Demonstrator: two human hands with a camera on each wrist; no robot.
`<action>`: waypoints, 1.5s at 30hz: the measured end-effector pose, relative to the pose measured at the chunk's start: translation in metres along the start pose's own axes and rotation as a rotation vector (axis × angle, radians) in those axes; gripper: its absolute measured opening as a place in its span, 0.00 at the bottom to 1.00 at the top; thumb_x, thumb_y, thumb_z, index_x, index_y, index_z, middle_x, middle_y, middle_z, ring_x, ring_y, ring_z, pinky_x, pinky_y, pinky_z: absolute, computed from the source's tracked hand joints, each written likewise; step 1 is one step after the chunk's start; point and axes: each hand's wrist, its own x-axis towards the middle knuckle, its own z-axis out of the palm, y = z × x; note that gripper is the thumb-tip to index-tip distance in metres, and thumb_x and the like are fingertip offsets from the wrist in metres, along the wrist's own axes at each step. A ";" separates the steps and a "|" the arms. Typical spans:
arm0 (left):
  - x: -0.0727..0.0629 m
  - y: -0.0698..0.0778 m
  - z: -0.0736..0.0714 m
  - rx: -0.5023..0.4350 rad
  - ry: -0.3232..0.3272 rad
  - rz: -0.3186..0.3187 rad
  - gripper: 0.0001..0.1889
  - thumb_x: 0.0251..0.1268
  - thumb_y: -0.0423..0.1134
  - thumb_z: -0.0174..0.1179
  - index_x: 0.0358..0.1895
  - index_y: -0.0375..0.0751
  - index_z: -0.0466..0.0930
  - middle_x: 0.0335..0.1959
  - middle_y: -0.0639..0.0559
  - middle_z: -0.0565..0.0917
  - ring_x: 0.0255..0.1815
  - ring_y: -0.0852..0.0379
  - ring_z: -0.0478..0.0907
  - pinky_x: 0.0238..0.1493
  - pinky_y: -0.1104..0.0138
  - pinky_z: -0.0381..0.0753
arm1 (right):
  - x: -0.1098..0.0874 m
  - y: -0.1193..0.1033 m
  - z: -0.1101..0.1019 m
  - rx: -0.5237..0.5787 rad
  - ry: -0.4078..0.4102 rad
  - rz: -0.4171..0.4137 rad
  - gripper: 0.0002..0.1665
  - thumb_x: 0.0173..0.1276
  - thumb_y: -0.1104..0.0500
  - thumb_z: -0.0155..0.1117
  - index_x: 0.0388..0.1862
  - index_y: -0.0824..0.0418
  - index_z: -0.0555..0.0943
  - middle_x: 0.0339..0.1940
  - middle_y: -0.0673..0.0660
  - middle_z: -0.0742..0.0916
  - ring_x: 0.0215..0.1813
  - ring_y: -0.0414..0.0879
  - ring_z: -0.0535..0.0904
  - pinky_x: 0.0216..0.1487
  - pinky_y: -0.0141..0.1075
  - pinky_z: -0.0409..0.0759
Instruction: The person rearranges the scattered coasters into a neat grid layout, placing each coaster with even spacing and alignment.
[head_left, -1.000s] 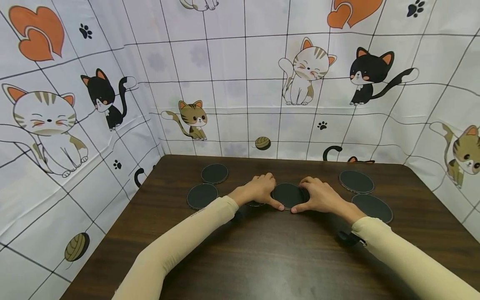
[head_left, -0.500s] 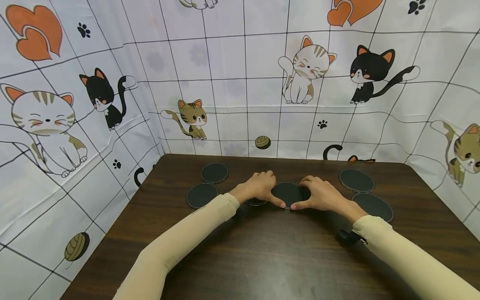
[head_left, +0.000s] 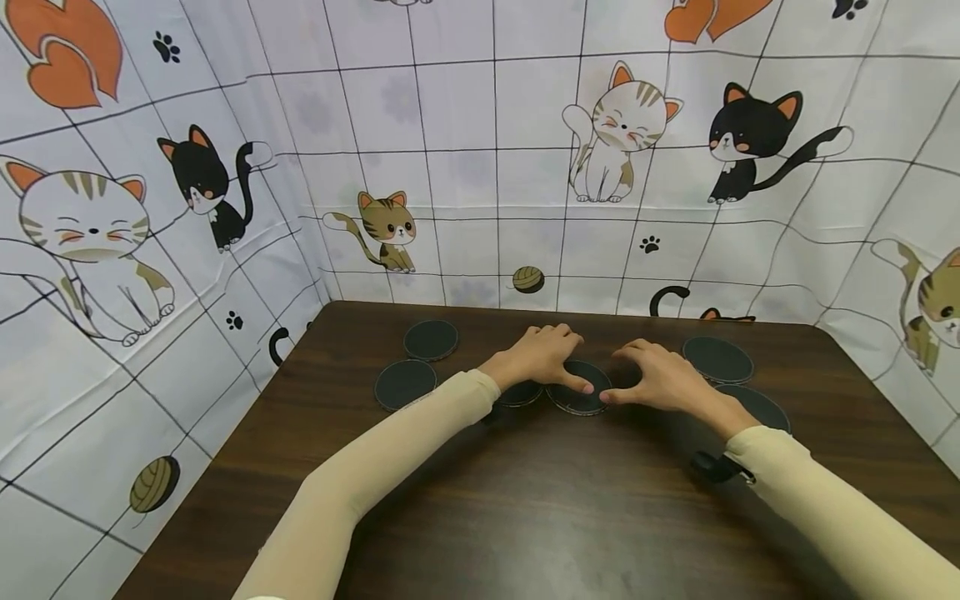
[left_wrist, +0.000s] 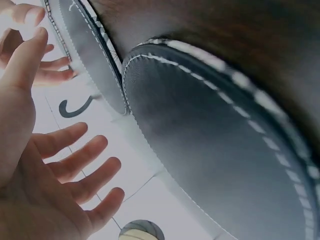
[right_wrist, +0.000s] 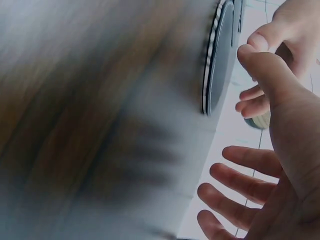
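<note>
A round black coaster (head_left: 581, 397) with pale stitching round its edge lies on the table between my two hands. My left hand (head_left: 534, 360) hovers over its left side, fingers spread and bent, holding nothing. Just right of the same coaster is my right hand (head_left: 663, 382), lifted, with thumb and fingers apart around air. Another coaster (head_left: 519, 395) sits beside the first on the left, partly hidden under my left hand and wrist. From the left wrist, the nearer coaster (left_wrist: 210, 130) fills much of the view. In the right wrist view, one coaster (right_wrist: 220, 65) is seen nearly edge-on.
Two more coasters lie at the left, a back one (head_left: 431, 340) and a front one (head_left: 405, 383). At the right are a back coaster (head_left: 717, 360) and one (head_left: 756, 407) partly behind my right wrist. A cat-print cloth (head_left: 457, 175) hangs behind the brown table (head_left: 495, 517).
Both hands have let go of the middle coaster's edges and risen a little, the left one shifting right. The coasters lie in the same arrangement; the head view has tilted slightly.
</note>
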 end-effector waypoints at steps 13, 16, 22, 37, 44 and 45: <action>0.046 0.034 -0.012 0.054 -0.024 0.060 0.49 0.60 0.79 0.53 0.78 0.53 0.62 0.72 0.51 0.68 0.70 0.50 0.67 0.68 0.51 0.64 | -0.037 0.050 -0.030 -0.015 0.028 0.133 0.57 0.59 0.23 0.66 0.69 0.67 0.75 0.68 0.73 0.72 0.63 0.73 0.72 0.52 0.68 0.73; 0.062 0.046 -0.012 0.053 -0.034 0.084 0.49 0.60 0.79 0.51 0.79 0.54 0.61 0.73 0.52 0.67 0.70 0.51 0.66 0.69 0.51 0.63 | -0.047 0.064 -0.036 -0.027 0.033 0.181 0.57 0.60 0.23 0.65 0.69 0.68 0.75 0.69 0.73 0.71 0.62 0.75 0.72 0.49 0.69 0.74; 0.092 0.071 -0.013 0.048 -0.058 0.114 0.49 0.60 0.79 0.52 0.80 0.56 0.59 0.75 0.52 0.64 0.73 0.50 0.64 0.71 0.50 0.60 | -0.066 0.089 -0.053 -0.065 0.047 0.251 0.57 0.60 0.23 0.65 0.68 0.69 0.75 0.69 0.75 0.70 0.63 0.77 0.70 0.49 0.73 0.71; 0.145 0.102 -0.015 0.077 -0.089 0.084 0.45 0.64 0.75 0.54 0.78 0.52 0.63 0.73 0.53 0.68 0.71 0.51 0.67 0.70 0.51 0.63 | -0.080 0.131 -0.061 -0.021 0.008 0.422 0.68 0.58 0.21 0.64 0.72 0.78 0.66 0.67 0.82 0.67 0.64 0.80 0.67 0.54 0.76 0.64; 0.163 0.113 -0.013 0.053 -0.156 0.048 0.44 0.63 0.75 0.55 0.76 0.52 0.67 0.72 0.55 0.70 0.71 0.53 0.67 0.72 0.53 0.61 | -0.072 0.136 -0.052 -0.001 -0.032 0.454 0.69 0.58 0.20 0.63 0.69 0.81 0.67 0.64 0.82 0.70 0.59 0.78 0.71 0.51 0.74 0.67; 0.165 0.112 -0.011 0.058 -0.158 0.052 0.43 0.63 0.75 0.56 0.75 0.52 0.69 0.70 0.55 0.72 0.69 0.52 0.68 0.71 0.53 0.62 | -0.070 0.136 -0.050 -0.003 -0.033 0.455 0.69 0.58 0.19 0.62 0.69 0.81 0.68 0.64 0.82 0.70 0.59 0.77 0.72 0.51 0.74 0.67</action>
